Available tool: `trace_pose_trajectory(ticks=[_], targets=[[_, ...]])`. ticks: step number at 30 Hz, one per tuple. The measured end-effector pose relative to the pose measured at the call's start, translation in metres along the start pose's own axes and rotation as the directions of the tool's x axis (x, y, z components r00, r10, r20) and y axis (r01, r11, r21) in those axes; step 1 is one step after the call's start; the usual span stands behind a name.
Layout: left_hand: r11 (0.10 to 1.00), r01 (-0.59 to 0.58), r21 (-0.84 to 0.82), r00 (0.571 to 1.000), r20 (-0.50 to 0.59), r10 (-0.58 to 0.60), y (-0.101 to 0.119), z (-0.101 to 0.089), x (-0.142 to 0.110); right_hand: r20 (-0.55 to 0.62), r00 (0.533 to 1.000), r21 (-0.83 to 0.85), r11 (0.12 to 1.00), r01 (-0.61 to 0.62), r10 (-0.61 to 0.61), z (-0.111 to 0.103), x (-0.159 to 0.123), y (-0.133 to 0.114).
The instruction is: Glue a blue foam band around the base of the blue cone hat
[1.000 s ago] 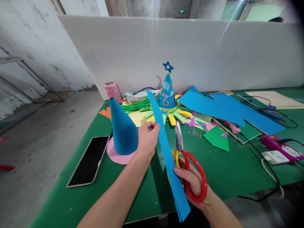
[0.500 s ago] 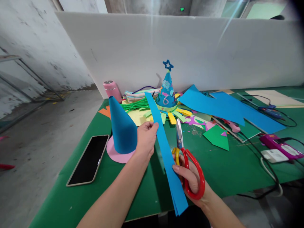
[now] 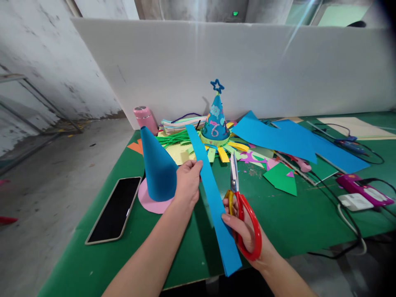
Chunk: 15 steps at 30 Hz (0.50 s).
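Note:
A long blue paper strip (image 3: 206, 185), layered at its near end, slants across the view above the table. My left hand (image 3: 188, 181) pinches its left edge around the middle. In my right hand (image 3: 239, 225) are scissors (image 3: 247, 214) with red and yellow handles, blades together and pointing away from me; the thumb of that hand also presses the strip's lower part. Left of my left hand, a plain blue paper cone (image 3: 157, 173) stands on a pink paper disc (image 3: 151, 204). Beyond the strip is a decorated blue party hat (image 3: 215, 119) with a pipe-cleaner star on top.
A phone (image 3: 114, 210) lies at the left of the green table (image 3: 182, 264). Behind are green pipe cleaners (image 3: 173, 138) and a pink cylinder (image 3: 146, 119). Blue sheets (image 3: 278, 138), green paper (image 3: 281, 179), a glue gun (image 3: 300, 163) and a corded purple power strip (image 3: 365, 189) are at right.
The two layers at the strip's near end have drawn closer together. Both hands keep their hold, and the view has shifted slightly.

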<state>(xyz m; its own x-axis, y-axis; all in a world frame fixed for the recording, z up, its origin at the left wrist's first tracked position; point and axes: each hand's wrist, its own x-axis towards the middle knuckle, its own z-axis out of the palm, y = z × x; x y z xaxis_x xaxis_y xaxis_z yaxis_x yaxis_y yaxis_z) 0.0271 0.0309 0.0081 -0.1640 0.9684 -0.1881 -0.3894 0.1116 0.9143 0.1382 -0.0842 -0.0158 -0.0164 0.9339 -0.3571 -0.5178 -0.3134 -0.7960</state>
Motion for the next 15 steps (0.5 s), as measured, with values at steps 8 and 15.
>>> trace_pose_trajectory(ticks=[8,15], targets=[[0.994,0.044,-0.100,0.999,0.033,-0.041,-0.0003,-0.0010,-0.0004,-0.039,0.997,-0.137,0.989,0.064,-0.069,-0.0024,0.0048,0.0082],[0.988,0.061,-0.142,0.997,0.047,-0.054,0.0030,0.0008,-0.0011,-0.010,0.985,-0.286,0.944,0.163,-0.173,-0.0008,0.0071,0.0045]])
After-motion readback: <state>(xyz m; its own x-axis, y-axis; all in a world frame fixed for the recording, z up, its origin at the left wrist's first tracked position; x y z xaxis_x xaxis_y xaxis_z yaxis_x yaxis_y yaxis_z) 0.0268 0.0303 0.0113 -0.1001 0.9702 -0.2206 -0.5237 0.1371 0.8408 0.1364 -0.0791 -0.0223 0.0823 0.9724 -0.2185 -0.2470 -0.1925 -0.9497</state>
